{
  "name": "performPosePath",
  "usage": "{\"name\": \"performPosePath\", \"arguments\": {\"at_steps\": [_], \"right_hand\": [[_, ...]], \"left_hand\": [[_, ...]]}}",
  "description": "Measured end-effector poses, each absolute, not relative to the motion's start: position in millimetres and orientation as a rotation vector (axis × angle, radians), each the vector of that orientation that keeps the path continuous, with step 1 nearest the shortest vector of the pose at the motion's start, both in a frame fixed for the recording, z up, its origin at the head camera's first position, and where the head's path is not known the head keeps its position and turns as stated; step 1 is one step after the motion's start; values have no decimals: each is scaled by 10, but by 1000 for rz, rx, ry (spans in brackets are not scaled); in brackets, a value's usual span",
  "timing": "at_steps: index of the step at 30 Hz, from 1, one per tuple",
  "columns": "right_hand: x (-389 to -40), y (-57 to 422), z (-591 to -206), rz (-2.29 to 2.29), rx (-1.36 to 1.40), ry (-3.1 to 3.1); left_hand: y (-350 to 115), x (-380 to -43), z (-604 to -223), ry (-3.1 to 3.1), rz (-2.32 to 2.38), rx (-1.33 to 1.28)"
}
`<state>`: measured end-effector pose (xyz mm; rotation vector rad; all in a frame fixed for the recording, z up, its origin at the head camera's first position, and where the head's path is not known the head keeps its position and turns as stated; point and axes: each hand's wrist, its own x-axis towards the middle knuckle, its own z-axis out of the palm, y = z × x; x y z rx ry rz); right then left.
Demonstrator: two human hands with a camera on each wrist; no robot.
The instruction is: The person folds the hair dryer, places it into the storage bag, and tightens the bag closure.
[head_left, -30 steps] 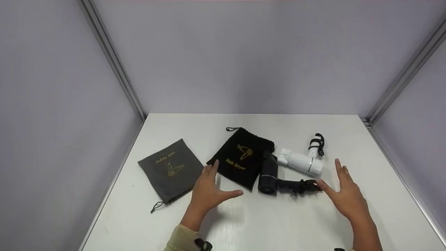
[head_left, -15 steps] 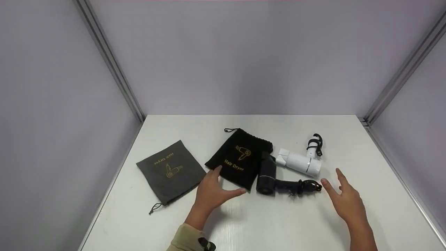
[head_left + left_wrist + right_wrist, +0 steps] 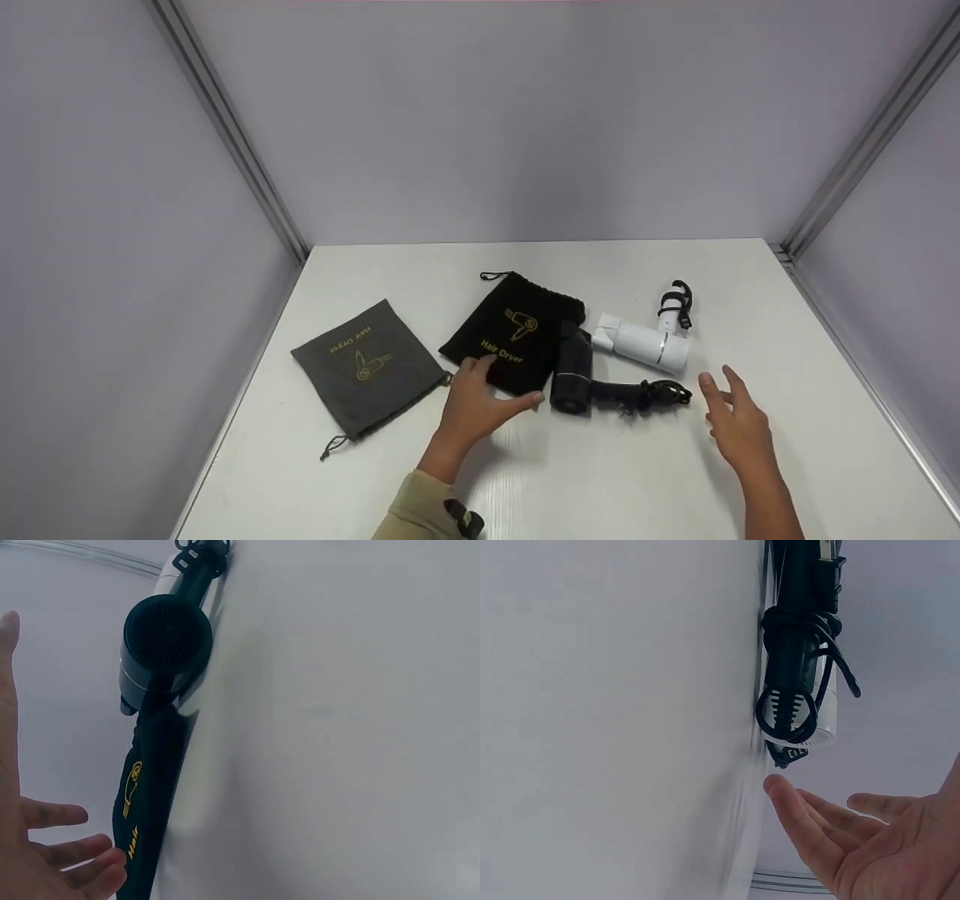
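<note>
My left hand (image 3: 477, 409) hovers at the front edge of the black drawstring pouch (image 3: 495, 315), fingers spread and thumb pointing toward the black hair dryer (image 3: 572, 379). That dryer lies partly over the pouch's right side, its cord-wrapped handle (image 3: 628, 396) stretching right. My right hand (image 3: 739, 431) is just right of the bundled cord, fingers loosely extended and holding nothing. In the right wrist view the coiled cord (image 3: 799, 716) hangs near the fingertips. Behind the black dryer lies a white hair dryer (image 3: 645, 346), a black cord round its handle.
A grey drawstring pouch (image 3: 367, 371) printed "Hair Dryer" lies on the left of the white table (image 3: 600, 480). Pale panels (image 3: 525, 120) rise behind and on both sides, with metal strips at the corners.
My left hand has moved right, toward the black hair dryer. My right hand has drawn slightly nearer the body and its fingers have bent a little. Pouches and dryers stay put.
</note>
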<state>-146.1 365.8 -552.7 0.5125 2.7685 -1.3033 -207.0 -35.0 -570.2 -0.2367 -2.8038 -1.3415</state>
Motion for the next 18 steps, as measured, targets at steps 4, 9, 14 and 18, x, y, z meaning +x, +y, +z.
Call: {"name": "performPosePath", "arguments": {"at_steps": [4, 9, 14, 18], "right_hand": [[-1455, 3602, -5585, -1354, 546, 2713], [-1477, 3584, -5620, -1385, 563, 2654], [-1489, 3552, -5620, -1421, 598, 2599], [-1511, 3526, -5611, -1474, 620, 2537]], "left_hand": [[-270, -2079, -5688, -2759, -1461, -256], [-140, -2092, -5685, -2699, -1608, -271], [-8, -2136, -5736, -2667, -1679, -268], [88, -2168, -5767, -2650, -1718, -261]]}}
